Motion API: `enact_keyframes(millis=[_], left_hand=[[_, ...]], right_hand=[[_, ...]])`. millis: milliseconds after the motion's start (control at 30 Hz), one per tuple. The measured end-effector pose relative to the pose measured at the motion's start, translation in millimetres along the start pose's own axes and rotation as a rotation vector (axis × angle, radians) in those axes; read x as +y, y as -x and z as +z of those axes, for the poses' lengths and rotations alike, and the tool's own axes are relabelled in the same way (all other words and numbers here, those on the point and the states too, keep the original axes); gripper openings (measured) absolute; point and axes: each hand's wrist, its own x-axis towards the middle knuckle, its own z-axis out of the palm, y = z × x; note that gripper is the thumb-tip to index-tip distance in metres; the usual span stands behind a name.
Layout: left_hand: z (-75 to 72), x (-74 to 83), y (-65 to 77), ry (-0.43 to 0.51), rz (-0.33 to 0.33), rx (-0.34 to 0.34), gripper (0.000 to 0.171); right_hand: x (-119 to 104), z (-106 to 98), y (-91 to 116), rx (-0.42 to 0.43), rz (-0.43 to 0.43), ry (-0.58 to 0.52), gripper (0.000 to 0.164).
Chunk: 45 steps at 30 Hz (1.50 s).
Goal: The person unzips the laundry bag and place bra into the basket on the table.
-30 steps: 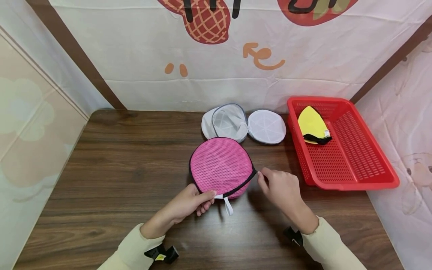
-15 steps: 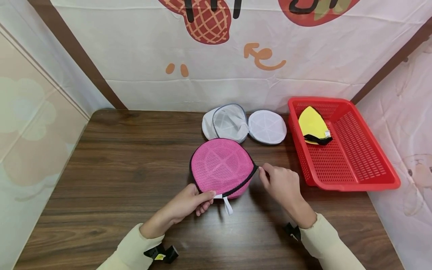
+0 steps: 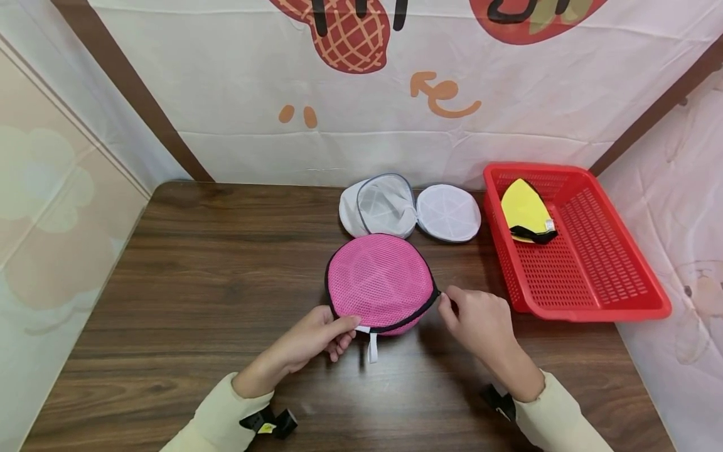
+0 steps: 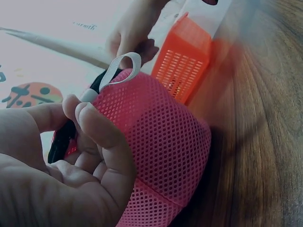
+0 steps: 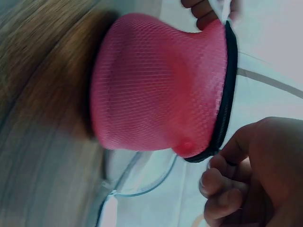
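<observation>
A pink mesh laundry bag (image 3: 381, 279) with a black zipper edge stands on the table in front of me. My left hand (image 3: 316, 339) pinches its near rim beside a white loop tab (image 3: 373, 348), thumb on top. At the bag's right corner my right hand (image 3: 477, 320) pinches the end of the zipper edge; the zipper pull itself is hidden by the fingers. The right wrist view shows the bag's mesh side (image 5: 142, 85) and the zipper (image 5: 227, 94) running up to the fingertips. In the left wrist view the white loop (image 4: 125, 68) stands out beside the left thumb.
Behind the bag lie an opened white mesh laundry bag (image 3: 350, 210) and its round white lid (image 3: 449, 213). To the right stands a red plastic basket (image 3: 587, 251) with a folded yellow-and-black piece (image 3: 522, 204) inside. A printed cloth hangs at the table's back edge.
My right hand has shifted slightly right and toward me, drawing the pink bag's corner with it. The white loop has swung to hang straighter. The left hand keeps its hold.
</observation>
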Motion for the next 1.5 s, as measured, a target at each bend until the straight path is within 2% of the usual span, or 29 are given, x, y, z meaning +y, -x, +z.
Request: enact_keyframes(millis=[233,467,633,967,1067,1300,1400,1500], left_hand=[[-1.6,2.6,-0.7,0.040,-0.002,0.040,0.032],[-1.8,1.8,-1.5,0.080,0.056,0.039,0.015],[-1.5,0.1,-2.7,0.088,0.065,0.053,0.014],[-1.1,1.3,-2.4,0.044,0.026,0.101,0.036],[0.1,1.3,-2.8,0.080,0.001,0.089,0.039],[2.0,-2.6,-5.5,0.210,-0.047,0.012,0.044],[3.1,-4.5,-5.8,0.218,-0.048,-0.011,0.046],[4.5,-6.6,-6.2,0.197,-0.035,-0.030,0.040]], right_hand=[[-5.4,-11.8,9.9,-0.056,-0.021,-0.030,0.041],[-10.4,-13.5,16.4,-0.077,-0.038,-0.051,0.042],[-15.3,-13.0,20.2,-0.087,-0.074,-0.088,0.042],[-25.9,-11.6,26.3,-0.117,-0.125,-0.157,0.041],[-28.4,-10.0,26.5,-0.136,-0.136,-0.177,0.042],[-34.4,-6.8,25.4,-0.153,-0.169,-0.217,0.044],[-35.7,-6.3,25.2,-0.154,-0.171,-0.220,0.044],[-36.6,-5.8,25.2,-0.160,-0.175,-0.224,0.042]])
